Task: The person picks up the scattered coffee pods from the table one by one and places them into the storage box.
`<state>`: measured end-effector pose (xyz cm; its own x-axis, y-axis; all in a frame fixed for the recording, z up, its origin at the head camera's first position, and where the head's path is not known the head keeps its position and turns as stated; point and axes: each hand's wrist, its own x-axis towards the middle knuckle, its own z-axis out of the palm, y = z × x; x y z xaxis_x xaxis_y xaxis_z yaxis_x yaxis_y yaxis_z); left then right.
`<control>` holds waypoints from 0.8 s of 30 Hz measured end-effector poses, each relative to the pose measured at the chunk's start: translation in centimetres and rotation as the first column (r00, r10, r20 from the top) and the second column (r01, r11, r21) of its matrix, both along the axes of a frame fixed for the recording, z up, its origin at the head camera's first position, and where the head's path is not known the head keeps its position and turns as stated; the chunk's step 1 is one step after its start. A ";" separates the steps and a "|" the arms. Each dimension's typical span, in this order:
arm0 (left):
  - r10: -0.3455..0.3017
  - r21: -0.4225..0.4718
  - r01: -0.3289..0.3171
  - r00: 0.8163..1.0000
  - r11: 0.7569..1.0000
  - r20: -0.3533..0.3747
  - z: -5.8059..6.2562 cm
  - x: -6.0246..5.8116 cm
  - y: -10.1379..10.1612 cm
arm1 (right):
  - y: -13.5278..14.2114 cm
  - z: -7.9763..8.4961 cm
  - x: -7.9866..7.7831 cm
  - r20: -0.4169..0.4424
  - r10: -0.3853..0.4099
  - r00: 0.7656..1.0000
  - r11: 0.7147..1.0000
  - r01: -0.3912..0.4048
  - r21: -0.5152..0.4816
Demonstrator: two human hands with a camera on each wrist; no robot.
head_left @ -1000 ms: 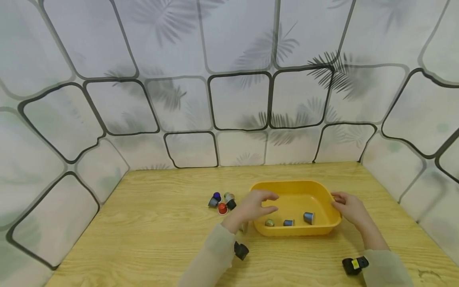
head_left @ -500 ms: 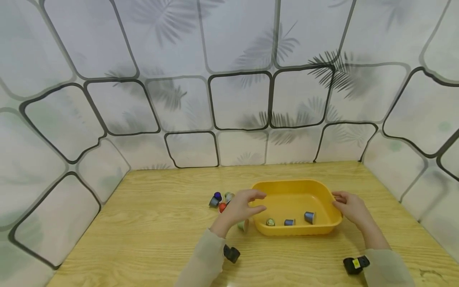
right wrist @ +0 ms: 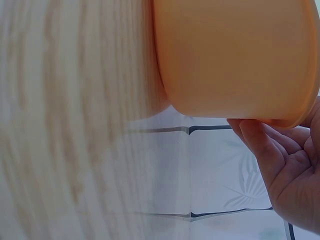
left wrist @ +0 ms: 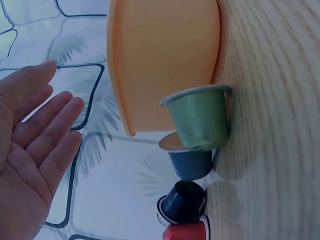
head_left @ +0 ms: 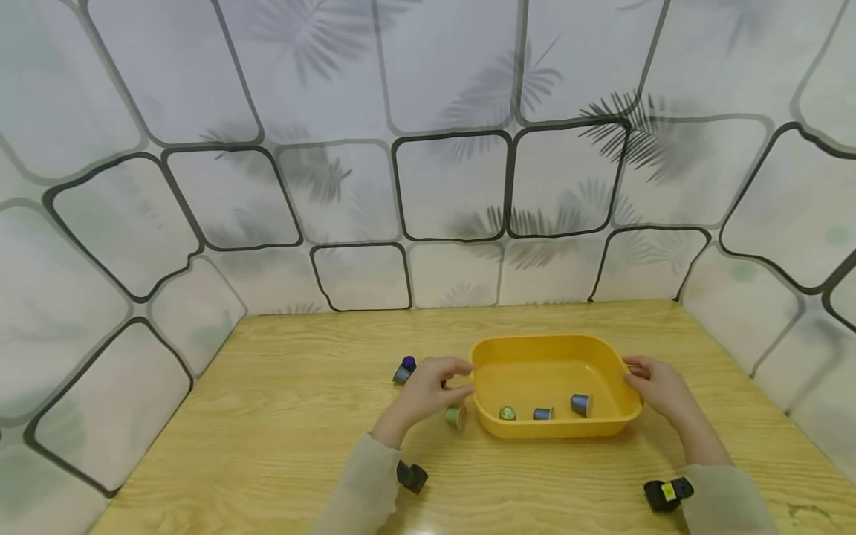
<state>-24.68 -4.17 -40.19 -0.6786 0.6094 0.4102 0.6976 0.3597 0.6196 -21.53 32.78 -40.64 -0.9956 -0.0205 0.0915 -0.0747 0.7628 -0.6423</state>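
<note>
My left hand (head_left: 428, 390) hovers just left of the yellow plastic tray (head_left: 555, 429), fingers and thumb spread apart with nothing between them. Below its palm a green coffee capsule (head_left: 456, 417) lies on the table near the tray; in the left wrist view this green capsule (left wrist: 200, 120) is closest. Behind it come a blue-grey capsule (left wrist: 190, 164), a black capsule (left wrist: 184, 200) and a red capsule (left wrist: 187, 231). At the tray's right end, my right hand (head_left: 662, 386) holds the rim, fingers under it in the right wrist view. Inside the tray are two blue capsules (head_left: 581, 405) and a green-gold capsule (head_left: 507, 413).
A purple-topped capsule (head_left: 409, 362) and a grey-blue capsule (head_left: 403, 374) show beyond my left hand, which hides others of that cluster in the head view. The wooden table (head_left: 301, 416) is enclosed by patterned cloth walls (head_left: 455, 186).
My left hand has moved left, from over the tray to outside its left rim, over the loose capsules. My right hand stays at the tray's right end, and the tray's contents look the same.
</note>
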 end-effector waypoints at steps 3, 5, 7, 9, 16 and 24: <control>0.010 -0.004 -0.010 1.000 1.000 0.026 0.0 0.2 -0.6 | 0.0 0.0 0.0 -0.006 0.006 1.000 1.000 -0.006 -0.002; 0.018 -0.010 -0.017 0.999 1.000 0.049 -0.1 0.3 -0.9 | 0.0 0.0 0.0 -0.008 0.007 1.000 1.000 -0.008 -0.005; 0.024 -0.022 -0.023 0.997 0.999 0.071 0.0 0.4 -1.1 | 0.0 0.0 0.0 -0.008 0.006 1.000 1.000 -0.006 -0.007; 0.031 -0.041 -0.028 0.996 0.999 0.084 0.0 0.4 -1.3 | 0.0 0.0 0.0 -0.008 0.003 1.000 1.000 -0.003 -0.008; 0.033 -0.092 -0.023 0.993 0.996 0.111 -0.2 0.3 -1.2 | -0.1 0.2 0.1 -0.005 -0.002 1.000 1.000 0.002 -0.008; 0.038 -0.159 -0.022 0.994 0.987 0.101 -0.6 0.0 -1.2 | 0.0 0.1 0.1 -0.008 -0.001 1.000 1.000 0.001 -0.007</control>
